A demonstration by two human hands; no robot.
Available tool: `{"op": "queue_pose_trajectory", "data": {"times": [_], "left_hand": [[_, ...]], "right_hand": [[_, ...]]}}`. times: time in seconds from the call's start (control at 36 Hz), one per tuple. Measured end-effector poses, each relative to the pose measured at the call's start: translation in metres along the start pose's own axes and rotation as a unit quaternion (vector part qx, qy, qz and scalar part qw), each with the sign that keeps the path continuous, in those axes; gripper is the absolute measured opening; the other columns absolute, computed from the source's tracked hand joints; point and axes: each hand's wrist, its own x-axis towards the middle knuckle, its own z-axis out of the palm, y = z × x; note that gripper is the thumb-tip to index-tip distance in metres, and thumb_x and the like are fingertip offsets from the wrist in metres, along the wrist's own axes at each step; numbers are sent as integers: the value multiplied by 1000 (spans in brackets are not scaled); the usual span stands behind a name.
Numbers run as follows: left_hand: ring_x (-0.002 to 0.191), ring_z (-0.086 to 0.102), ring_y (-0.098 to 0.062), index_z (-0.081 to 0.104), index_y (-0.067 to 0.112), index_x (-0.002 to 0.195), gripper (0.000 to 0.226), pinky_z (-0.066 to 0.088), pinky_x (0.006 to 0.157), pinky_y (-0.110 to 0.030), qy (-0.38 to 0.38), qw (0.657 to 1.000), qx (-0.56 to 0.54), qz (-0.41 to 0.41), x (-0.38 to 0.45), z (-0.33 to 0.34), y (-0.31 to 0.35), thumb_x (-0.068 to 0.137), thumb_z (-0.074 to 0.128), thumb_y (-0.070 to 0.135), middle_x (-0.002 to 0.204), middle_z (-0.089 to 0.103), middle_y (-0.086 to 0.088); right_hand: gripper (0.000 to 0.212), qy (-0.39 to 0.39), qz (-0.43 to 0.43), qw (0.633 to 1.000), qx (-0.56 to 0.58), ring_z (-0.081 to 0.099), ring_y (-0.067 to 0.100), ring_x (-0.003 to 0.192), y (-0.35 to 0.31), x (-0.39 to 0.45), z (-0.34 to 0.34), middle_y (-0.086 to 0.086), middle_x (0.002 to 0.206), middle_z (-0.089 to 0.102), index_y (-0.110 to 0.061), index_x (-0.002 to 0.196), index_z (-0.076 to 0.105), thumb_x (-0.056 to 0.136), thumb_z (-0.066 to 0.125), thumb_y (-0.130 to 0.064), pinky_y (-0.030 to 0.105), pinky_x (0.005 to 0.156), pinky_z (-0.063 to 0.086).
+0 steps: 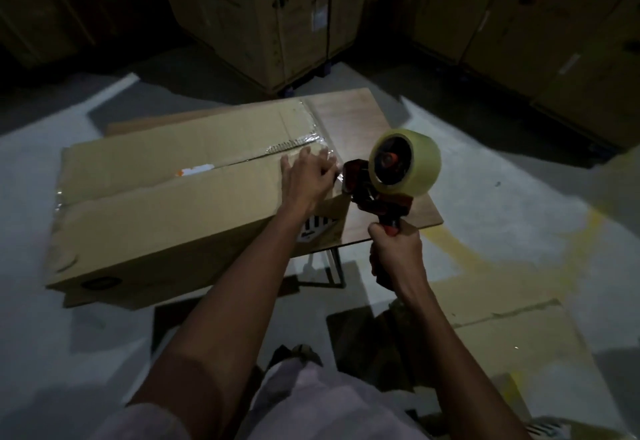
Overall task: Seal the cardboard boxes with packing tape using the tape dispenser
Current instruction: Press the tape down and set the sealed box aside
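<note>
Dim warehouse, tape dispenser [388, 176] in right grip [398, 252], beside box [173, 197]

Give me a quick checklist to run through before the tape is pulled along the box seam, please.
1. Right hand grips the dispenser handle: ok.
2. Left hand lies on the box end by the seam: ok.
3. Tape end stuck down under the fingers: cannot tell.
4. Flaps meet at the seam: ok.
5. Box sits fully on the table: not ok, it overhangs.
6. Roll has tape left: ok.
</note>
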Motion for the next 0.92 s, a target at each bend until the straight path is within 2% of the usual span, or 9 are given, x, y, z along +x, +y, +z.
{"op": "queue_pose_trajectory", "data": {"times": [0.11, 0.19, 0.31, 0.47, 0.67, 0.78, 0.92], "left_hand": [[147, 34, -21, 64, 27, 137, 42, 11, 122, -53, -6, 1000, 6, -1, 1, -4, 0, 104, 44, 45, 153, 49, -3], [147, 35, -22, 67, 25, 134, 40, 14, 120, -54, 0, 1000, 15, 6, -1, -3, -3, 104, 46, 42, 151, 53, -1], [140, 44, -24, 65, 23, 136, 40, 20, 119, -55, 33, 998, 48, 11, -2, 3, -2, 104, 48, 40, 142, 59, -9], [139, 46, -24, 60, 24, 140, 42, 22, 117, -51, 41, 998, 45, 2, -2, 4, 0, 104, 47, 40, 141, 59, -12], [140, 46, -23, 60, 23, 141, 43, 20, 119, -52, 46, 998, 38, 2, -2, 2, 1, 104, 49, 40, 140, 61, -11], [138, 48, -25, 63, 21, 138, 41, 20, 118, -53, 55, 998, 17, 2, -3, 3, 2, 104, 49, 40, 139, 61, -13], [135, 51, -25, 62, 21, 138, 41, 22, 118, -52, 61, 998, 20, 2, -4, 1, 4, 104, 50, 39, 136, 63, -13]], "right_hand": [[26, -7, -1, 1000, 21, 33, 18, 38, -1, 1, 0, 5, 51, 35, -17, 72, 39, 86, 61, -18, 29, 42, 33], [23, -10, -4, 1000, 19, 36, 18, 37, 0, -3, 2, 6, 52, 38, -17, 73, 43, 87, 61, -18, 29, 42, 36], [24, -4, -10, 1000, 2, 40, 18, 37, -4, -7, 1, 6, 53, 42, -18, 71, 44, 87, 63, -19, 28, 42, 37], [24, -10, -27, 999, -40, 36, 19, 39, -8, -10, -5, 5, 55, 42, -22, 71, 42, 84, 62, -22, 27, 42, 36], [28, -21, -22, 999, -25, 35, 17, 36, -7, -8, -6, -1, 50, 38, -23, 69, 40, 88, 61, -17, 26, 43, 35], [22, -26, -23, 999, -31, 35, 18, 37, -6, -8, -7, 4, 54, 39, -18, 76, 43, 89, 60, -17, 26, 42, 35], [21, -27, -20, 999, -34, 38, 18, 37, -7, -7, -9, 4, 54, 42, -19, 75, 44, 89, 61, -20, 24, 41, 36]]}}
